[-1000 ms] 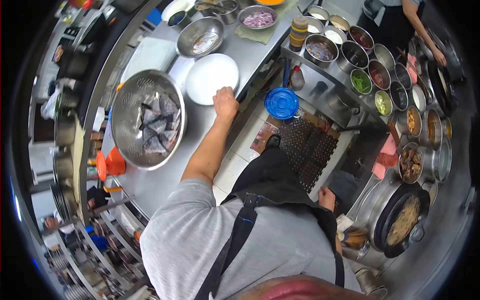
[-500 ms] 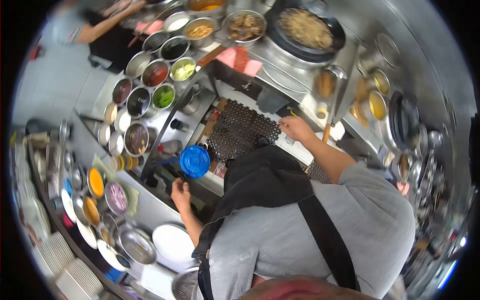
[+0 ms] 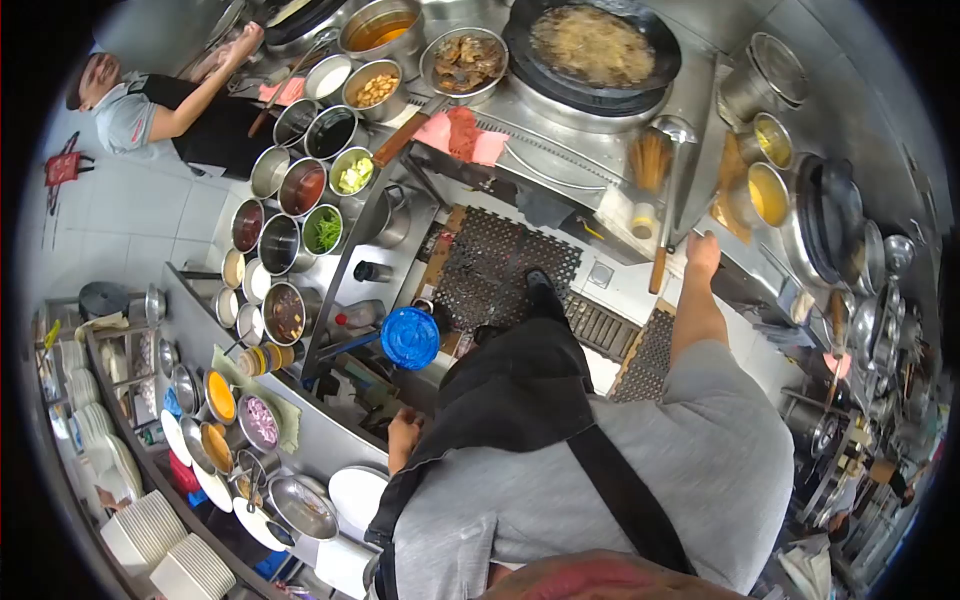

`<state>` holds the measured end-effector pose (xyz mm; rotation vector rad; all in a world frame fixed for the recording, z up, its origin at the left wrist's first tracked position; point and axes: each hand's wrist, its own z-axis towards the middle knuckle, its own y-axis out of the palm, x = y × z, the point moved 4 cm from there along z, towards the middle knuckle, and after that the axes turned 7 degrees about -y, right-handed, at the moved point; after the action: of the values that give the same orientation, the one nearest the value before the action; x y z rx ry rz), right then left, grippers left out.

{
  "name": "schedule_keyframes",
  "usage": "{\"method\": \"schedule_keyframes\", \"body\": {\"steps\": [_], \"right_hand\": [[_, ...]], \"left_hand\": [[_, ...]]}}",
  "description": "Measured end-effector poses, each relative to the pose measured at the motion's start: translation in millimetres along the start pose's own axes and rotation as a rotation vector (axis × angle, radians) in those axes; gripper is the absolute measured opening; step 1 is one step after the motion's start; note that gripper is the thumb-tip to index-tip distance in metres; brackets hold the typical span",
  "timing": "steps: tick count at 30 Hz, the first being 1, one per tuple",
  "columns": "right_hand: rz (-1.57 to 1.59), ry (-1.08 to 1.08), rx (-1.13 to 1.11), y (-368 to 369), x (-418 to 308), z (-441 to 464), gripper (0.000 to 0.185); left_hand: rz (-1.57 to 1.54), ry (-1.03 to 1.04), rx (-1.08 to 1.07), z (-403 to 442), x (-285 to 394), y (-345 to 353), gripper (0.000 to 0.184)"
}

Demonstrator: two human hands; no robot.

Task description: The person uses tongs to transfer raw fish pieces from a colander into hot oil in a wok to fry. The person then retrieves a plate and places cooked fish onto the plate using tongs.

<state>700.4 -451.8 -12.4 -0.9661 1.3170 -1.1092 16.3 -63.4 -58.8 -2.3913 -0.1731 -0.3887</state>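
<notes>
My right hand (image 3: 703,255) is at the stove's front edge, fingers curled in; what they hold, if anything, is hidden. Just left of it lies a ladle (image 3: 676,130) whose wooden handle (image 3: 658,270) sticks out over the edge. My left hand (image 3: 404,430) hangs low by the left counter, its fingers loosely bent and nothing visible in them. A blue round lid or bucket (image 3: 410,338) is above that hand, apart from it. On the stove, a large black wok (image 3: 668,62) holds pale food in bubbling oil (image 3: 590,45).
Metal pots of sauces and chopped greens (image 3: 323,230) crowd the left counter, with a wooden handle (image 3: 400,138) jutting out. Pink cloths (image 3: 462,135) lie on the stove edge. Stacked plates (image 3: 150,530) stand lower left. A co-worker (image 3: 170,110) works upper left. A perforated mat (image 3: 505,265) covers the floor.
My right hand has moved right, past the ladle's handle to the stove edge. My left hand has dropped closer to my body. The camera view has shifted, and the co-worker shows more fully.
</notes>
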Motion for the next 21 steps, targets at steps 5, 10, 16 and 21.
{"method": "schedule_keyframes", "body": {"steps": [5,10,16,21], "right_hand": [[0.003,0.140,-0.066,58,14,40,0.048],[0.001,0.208,-0.044,67,6,55,0.046],[-0.002,0.168,0.069,56,56,58,0.045],[0.400,0.171,0.051,11,87,4,0.048]], "left_hand": [[-0.029,-0.082,0.183,-10,-54,-47,0.036],[-0.071,-0.169,0.204,-26,-55,-46,0.035],[0.026,-0.067,0.057,-6,-29,-1,0.032],[-0.070,-0.031,0.055,17,19,4,0.036]]}}
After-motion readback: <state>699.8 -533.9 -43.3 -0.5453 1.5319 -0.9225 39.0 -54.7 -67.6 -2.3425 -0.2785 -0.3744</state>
